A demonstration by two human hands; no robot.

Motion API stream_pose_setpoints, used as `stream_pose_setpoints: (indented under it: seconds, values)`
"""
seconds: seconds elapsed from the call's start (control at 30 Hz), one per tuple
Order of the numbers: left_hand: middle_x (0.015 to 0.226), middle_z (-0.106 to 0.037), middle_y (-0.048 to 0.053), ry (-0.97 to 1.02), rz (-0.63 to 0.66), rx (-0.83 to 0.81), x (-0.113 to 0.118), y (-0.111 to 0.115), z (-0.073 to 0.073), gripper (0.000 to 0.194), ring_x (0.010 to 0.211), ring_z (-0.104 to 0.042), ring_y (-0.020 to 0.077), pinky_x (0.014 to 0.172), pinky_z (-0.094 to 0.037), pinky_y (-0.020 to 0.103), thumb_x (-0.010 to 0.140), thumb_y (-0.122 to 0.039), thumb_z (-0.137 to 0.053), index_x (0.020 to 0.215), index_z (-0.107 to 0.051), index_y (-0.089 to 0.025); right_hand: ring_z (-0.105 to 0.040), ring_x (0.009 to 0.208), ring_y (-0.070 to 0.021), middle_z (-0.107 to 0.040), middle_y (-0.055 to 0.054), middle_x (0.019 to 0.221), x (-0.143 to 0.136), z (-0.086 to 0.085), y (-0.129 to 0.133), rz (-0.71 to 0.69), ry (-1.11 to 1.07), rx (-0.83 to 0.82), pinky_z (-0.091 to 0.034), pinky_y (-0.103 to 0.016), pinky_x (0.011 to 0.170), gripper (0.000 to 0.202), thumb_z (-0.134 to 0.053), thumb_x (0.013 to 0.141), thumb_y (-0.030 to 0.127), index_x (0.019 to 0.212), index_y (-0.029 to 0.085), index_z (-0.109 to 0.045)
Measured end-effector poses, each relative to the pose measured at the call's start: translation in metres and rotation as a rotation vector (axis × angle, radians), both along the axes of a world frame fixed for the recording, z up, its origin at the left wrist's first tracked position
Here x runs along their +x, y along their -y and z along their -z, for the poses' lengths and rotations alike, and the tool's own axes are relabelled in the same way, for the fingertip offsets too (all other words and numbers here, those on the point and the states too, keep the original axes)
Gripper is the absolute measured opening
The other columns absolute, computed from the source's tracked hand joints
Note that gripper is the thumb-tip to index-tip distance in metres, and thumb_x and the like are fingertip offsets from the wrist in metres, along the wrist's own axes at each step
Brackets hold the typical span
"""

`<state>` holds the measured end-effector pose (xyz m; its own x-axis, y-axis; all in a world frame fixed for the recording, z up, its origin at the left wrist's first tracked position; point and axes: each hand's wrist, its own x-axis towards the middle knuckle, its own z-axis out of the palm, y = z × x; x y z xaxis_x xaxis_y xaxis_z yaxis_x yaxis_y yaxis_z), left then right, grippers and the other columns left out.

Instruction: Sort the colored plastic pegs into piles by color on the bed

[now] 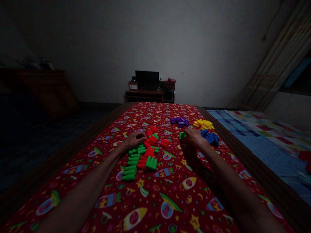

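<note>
Right hand (193, 137) holds a green piece (181, 136) (partly hidden, it seems).

No text, label, brand or number can be read; the pale patch (133, 87) on the small box beside the dark monitor (147, 79) is too small and dim to make out; the red cloth (167, 191) carries printed rockets, planets and stars, its pattern showing no legible lettering; any marks on the coloured pieces (151, 163) are too small to tell.
</note>
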<state>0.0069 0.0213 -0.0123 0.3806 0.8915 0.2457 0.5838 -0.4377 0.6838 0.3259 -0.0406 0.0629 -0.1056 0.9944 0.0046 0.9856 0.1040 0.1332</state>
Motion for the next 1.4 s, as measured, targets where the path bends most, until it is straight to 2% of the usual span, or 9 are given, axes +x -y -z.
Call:
stream_pose_setpoints:
  seconds: [0.2,0.37,0.47,0.6,0.7,0.8,1.03,1.23,1.4]
  values:
    - [0.074,-0.062,0.001,0.036,0.001,-0.048,0.001,0.003,-0.001,0.040,0.070,-0.056,0.0171,0.062,-0.045,0.025,0.068,-0.056,-0.058,0.077,-0.062,-0.017,-0.060,0.097,-0.0236,-0.066,-0.015,0.104,-0.039,0.003,0.012,-0.196,-0.143,0.179,-0.038,-0.029,0.075,0.033,-0.039,0.094,0.029,0.116,0.018,-0.062]
    - [0.066,-0.056,-0.001,-0.008,-0.041,0.032,0.005,0.004,-0.006,0.043,0.065,-0.051,0.0155,0.061,-0.044,0.026,0.075,-0.059,-0.044,0.070,-0.056,-0.017,-0.059,0.080,-0.0172,-0.067,-0.009,0.089,-0.086,0.034,0.026,-0.691,-0.428,0.032,-0.037,-0.025,0.067,0.021,-0.047,0.091,0.023,0.101,0.018,-0.064]
    - [0.066,-0.053,-0.001,-0.019,-0.075,0.076,0.005,0.002,-0.004,0.045,0.065,-0.050,0.0162,0.062,-0.043,0.027,0.077,-0.059,-0.039,0.069,-0.055,-0.017,-0.059,0.085,-0.0165,-0.067,-0.009,0.096,-0.094,0.047,0.026,-0.831,-0.565,0.002,-0.039,-0.024,0.071,0.024,-0.051,0.088,0.017,0.109,0.017,-0.062]
    - [0.066,-0.054,0.000,0.004,-0.108,0.088,0.003,0.000,-0.001,0.048,0.066,-0.050,0.0168,0.063,-0.043,0.027,0.077,-0.060,-0.037,0.069,-0.056,-0.017,-0.061,0.093,-0.0192,-0.067,-0.010,0.106,-0.085,0.047,0.017,-0.733,-0.708,-0.104,-0.042,-0.026,0.075,0.047,-0.065,0.081,0.029,0.125,0.016,-0.056]
    - [0.062,-0.053,-0.001,0.011,-0.131,0.085,0.002,0.001,-0.003,0.048,0.065,-0.048,0.0166,0.060,-0.042,0.026,0.078,-0.061,-0.037,0.067,-0.056,-0.017,-0.061,0.089,-0.0204,-0.068,-0.007,0.101,-0.078,0.042,0.010,-0.584,-0.743,-0.177,-0.042,-0.025,0.072,0.055,-0.074,0.071,0.037,0.121,0.016,-0.062]
    - [0.059,-0.051,-0.002,0.019,-0.148,0.079,0.002,0.002,-0.005,0.050,0.065,-0.047,0.0162,0.057,-0.040,0.024,0.078,-0.061,-0.036,0.067,-0.056,-0.017,-0.060,0.081,-0.0181,-0.068,-0.004,0.091,-0.073,0.038,0.004,-0.511,-0.747,-0.169,-0.040,-0.023,0.067,0.046,-0.076,0.068,0.038,0.109,0.017,-0.069]
    - [0.056,-0.045,-0.004,0.036,-0.149,0.057,0.002,0.000,-0.002,0.052,0.057,-0.042,0.0123,0.051,-0.034,0.021,0.073,-0.065,-0.042,0.064,-0.056,-0.016,-0.052,0.062,-0.0109,-0.062,0.000,0.067,-0.041,0.017,-0.012,-0.420,-0.705,-0.043,-0.032,-0.021,0.056,0.025,-0.066,0.077,0.032,0.090,0.012,-0.074]
    - [0.067,-0.061,-0.001,0.094,-0.037,-0.056,0.000,0.001,0.000,0.045,0.062,-0.053,0.0138,0.056,-0.042,0.022,0.067,-0.058,-0.060,0.077,-0.066,-0.015,-0.060,0.074,-0.0167,-0.070,-0.007,0.085,-0.003,0.018,-0.027,-0.216,-0.500,0.126,-0.037,-0.023,0.062,0.025,-0.061,0.076,0.021,0.097,0.013,-0.073]
    - [0.080,-0.067,0.002,0.198,0.002,-0.103,0.002,-0.001,0.004,0.048,0.071,-0.060,0.0171,0.064,-0.048,0.027,0.061,-0.053,-0.070,0.090,-0.065,-0.015,-0.061,0.092,-0.0202,-0.068,-0.013,0.106,0.000,0.025,-0.025,-0.138,-0.346,0.219,-0.038,-0.025,0.070,0.034,-0.054,0.082,0.018,0.114,0.015,-0.066]
